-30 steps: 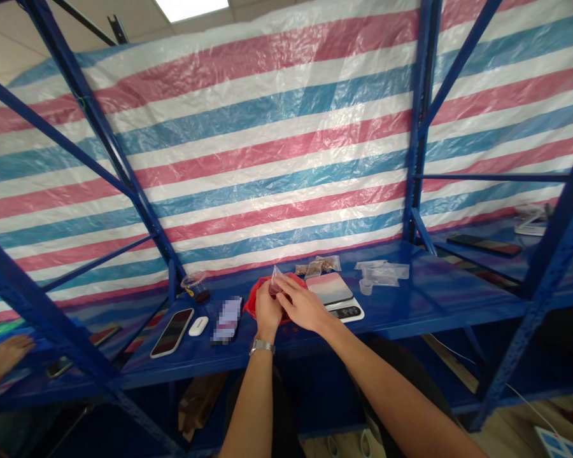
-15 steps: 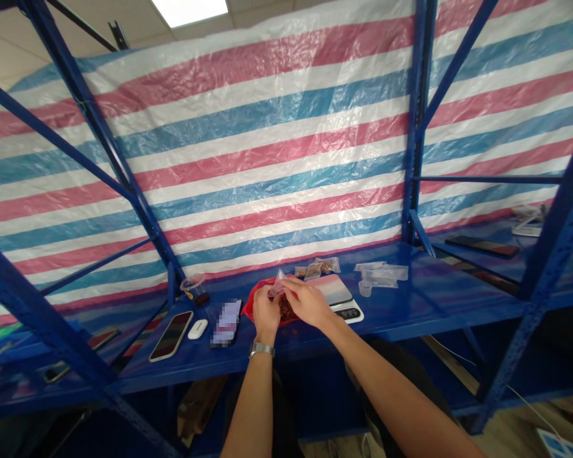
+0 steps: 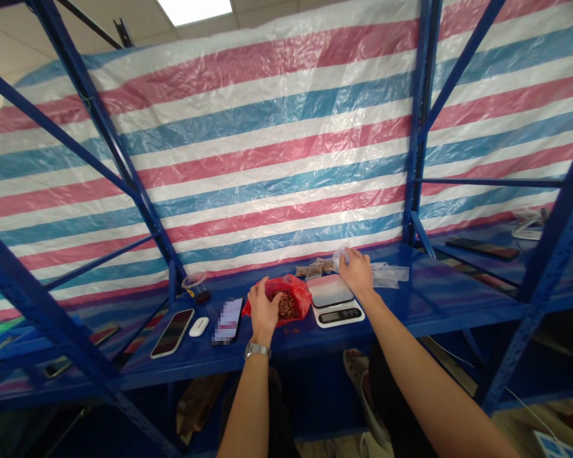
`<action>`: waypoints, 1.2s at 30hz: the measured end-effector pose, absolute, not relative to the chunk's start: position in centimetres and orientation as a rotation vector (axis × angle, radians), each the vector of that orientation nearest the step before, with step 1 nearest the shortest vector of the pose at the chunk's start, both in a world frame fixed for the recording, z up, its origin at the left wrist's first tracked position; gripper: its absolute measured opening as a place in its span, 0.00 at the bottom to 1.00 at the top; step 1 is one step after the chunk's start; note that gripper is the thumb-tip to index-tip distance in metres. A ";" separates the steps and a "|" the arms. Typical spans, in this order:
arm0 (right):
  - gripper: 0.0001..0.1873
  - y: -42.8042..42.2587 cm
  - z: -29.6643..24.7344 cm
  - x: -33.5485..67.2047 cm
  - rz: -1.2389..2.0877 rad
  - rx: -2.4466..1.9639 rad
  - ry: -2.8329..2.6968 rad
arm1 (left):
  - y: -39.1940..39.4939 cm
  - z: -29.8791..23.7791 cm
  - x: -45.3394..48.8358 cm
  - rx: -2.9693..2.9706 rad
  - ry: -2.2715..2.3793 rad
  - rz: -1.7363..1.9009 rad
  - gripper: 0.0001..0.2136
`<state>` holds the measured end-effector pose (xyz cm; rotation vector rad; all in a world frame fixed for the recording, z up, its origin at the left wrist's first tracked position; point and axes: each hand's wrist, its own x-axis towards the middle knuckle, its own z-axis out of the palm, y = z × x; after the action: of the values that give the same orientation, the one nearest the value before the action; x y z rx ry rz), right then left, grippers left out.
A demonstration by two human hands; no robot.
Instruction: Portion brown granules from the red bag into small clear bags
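Note:
My left hand [image 3: 263,308] is at the left side of a red plastic bag [image 3: 304,294], its thumb over the mouth and its fingers round the rim. Small brown pieces [image 3: 287,306] that look like nuts or dried peppercorns fill the bag; I cannot tell which. Raised behind the scale, my right hand [image 3: 356,272] pinches a small clear plastic bag [image 3: 339,256]. The white kitchen scale [image 3: 333,292] stands beside the red bag, with nothing on its plate. Several small filled bags [image 3: 315,269] lie behind it.
Flat clear bags [image 3: 390,275] lie right of my right hand. Left on the blue shelf [image 3: 410,312] are a phone with a lit screen [image 3: 227,321], a white earphone case [image 3: 199,326], another phone [image 3: 172,333] and a clear cup [image 3: 195,287]. Blue posts [image 3: 415,127] flank the space.
My right hand has left the red bag and moved right and back with the clear bag, uncovering the scale. My left hand has shifted slightly left. The small clear cup is now hidden.

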<state>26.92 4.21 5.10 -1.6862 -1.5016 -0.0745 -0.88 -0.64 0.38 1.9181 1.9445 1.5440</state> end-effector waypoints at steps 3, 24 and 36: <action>0.28 4.4 4.6 30.5 -0.054 -1.907 -1.387 | -0.8 0.5 -1.2 1.911 1.987 1.524 0.24; 0.33 6.4 3.1 24.6 0.057 -1.816 -2.025 | -1.1 0.8 1.4 1.941 1.999 1.472 0.16; 0.30 7.2 2.3 22.2 0.164 -1.709 -1.970 | -1.9 0.9 -1.4 1.943 1.987 1.534 0.12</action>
<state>22.16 7.23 2.25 -1.7088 -1.9700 0.1641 -1.35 -1.92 0.94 1.9427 1.9870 1.5337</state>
